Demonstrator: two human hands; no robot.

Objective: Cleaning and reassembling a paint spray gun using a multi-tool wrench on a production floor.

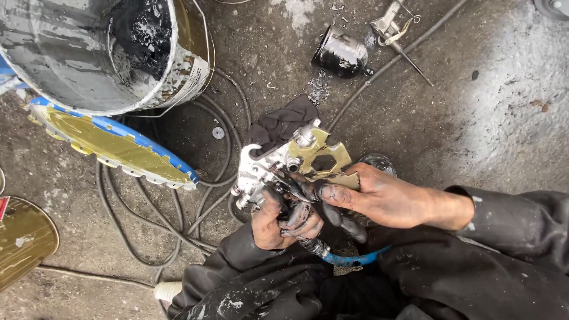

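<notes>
The left hand closes round the grip of the spray gun, held over the ground near the centre, its blue hose trailing to the near side. The right hand pinches a flat brass wrench seated on the gun's fitting (fingers black with paint). Keeping the wrench square and the gun steady should stop it slipping; a black cup lies far off

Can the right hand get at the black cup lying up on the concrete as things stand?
Probably not straight away. The right hand is busy holding a flat brass wrench on the spray gun; the black cup lies apart beyond it, with bare concrete between.
</notes>
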